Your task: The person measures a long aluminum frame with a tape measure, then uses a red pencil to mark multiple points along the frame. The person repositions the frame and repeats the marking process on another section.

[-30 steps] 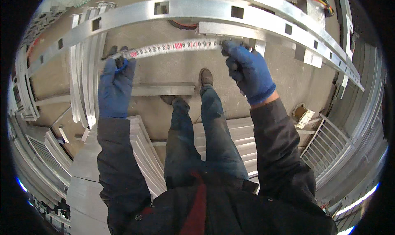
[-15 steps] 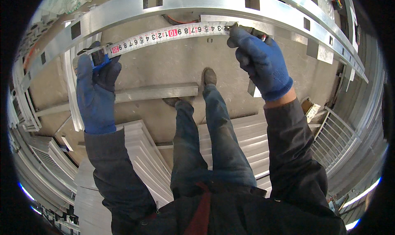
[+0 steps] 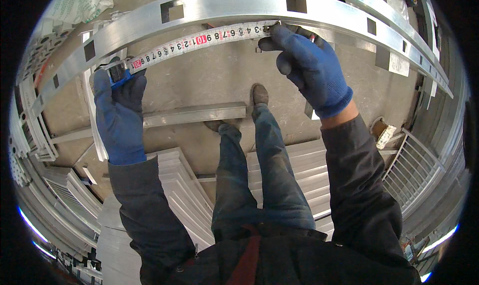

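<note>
In a blue work glove, my left hand (image 3: pixel 119 113) is closed round the black-and-blue case of a tape measure (image 3: pixel 192 41). The white blade runs out to the right, sloping slightly upward. My right hand (image 3: pixel 312 68), gloved the same way, is closed at the blade's free end; its fingertips partly hide that end. Just beyond the blade stretches a long silver metal bar (image 3: pixel 227 3) with square cut-outs. The blade's right end is close under the bar's near edge; whether it touches cannot be made out.
Stacked pale metal panels (image 3: pixel 182 185) lie beside my legs. A square metal tube (image 3: pixel 194 115) crosses the floor by my feet. At the right stands a barred metal rack (image 3: pixel 411 160), with a small open box (image 3: pixel 383 132) near it. A plastic sack (image 3: pixel 82 3) sits far left.
My right hand has shifted slightly left with the blade's end, nearer the bar's edge. The surroundings have shifted a little in view. Both hands keep their hold.
</note>
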Motion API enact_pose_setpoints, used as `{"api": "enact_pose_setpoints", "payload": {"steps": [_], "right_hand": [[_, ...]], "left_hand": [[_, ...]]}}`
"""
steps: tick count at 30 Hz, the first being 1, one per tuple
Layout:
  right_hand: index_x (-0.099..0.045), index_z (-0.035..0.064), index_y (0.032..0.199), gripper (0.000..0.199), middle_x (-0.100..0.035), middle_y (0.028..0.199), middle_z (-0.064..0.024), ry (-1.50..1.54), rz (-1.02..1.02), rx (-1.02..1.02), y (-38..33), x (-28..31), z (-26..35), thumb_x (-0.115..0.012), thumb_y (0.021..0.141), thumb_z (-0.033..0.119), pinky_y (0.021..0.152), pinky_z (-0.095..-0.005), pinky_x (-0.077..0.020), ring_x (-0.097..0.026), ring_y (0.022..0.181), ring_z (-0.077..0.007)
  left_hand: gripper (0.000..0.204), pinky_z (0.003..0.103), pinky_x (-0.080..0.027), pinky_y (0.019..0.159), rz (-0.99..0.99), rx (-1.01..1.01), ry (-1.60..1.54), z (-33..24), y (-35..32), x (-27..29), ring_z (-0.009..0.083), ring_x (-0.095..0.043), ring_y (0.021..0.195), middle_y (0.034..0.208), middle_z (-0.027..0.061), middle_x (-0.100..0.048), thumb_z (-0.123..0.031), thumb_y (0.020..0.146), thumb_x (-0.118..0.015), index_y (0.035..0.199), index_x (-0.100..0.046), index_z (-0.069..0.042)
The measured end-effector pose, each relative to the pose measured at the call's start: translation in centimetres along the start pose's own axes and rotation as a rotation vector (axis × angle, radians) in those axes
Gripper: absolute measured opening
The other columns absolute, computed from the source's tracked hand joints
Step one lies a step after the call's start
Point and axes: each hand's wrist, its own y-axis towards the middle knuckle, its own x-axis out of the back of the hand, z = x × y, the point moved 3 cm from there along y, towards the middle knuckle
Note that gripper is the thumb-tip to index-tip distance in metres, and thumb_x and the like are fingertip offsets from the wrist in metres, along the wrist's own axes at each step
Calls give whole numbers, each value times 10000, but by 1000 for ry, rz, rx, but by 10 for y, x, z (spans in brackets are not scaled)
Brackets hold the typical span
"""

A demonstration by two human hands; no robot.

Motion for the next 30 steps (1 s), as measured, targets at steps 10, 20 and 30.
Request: {"api": "enact_pose_setpoints", "payload": {"steps": [10, 20, 30], "right_hand": [[-640, 161, 1499, 395, -768, 1222, -99, 38, 69, 67, -1, -3, -13, -574, 1115, 94, 570, -177, -478, -548, 672, -77], [-754, 76, 1301, 358, -819, 1116, -90, 428, -78, -371, 5, -10, -2, -653, 1089, 346, 496, -170, -397, -600, 688, -45], [-713, 15, 1321, 414, -800, 1126, -104, 553, -140, -528, 5, -16, -1, -621, 1093, 349, 483, -205, -348, -467, 584, -63]], "left_hand": [[354, 419, -664, 993, -69, -16, 73, 2, -1, -17, 260, -762, 1116, 1224, 133, -768, -350, 1105, -654, 1330, -676, -78], [425, 472, -600, 1107, -35, -70, -112, 14, 6, -22, 288, -699, 1261, 1367, 175, -725, -318, 1097, -666, 1402, -657, -23], [372, 446, -662, 1021, -27, -87, -136, 18, 5, -26, 275, -741, 1187, 1278, 146, -770, -327, 1091, -678, 1331, -702, -44]]}}
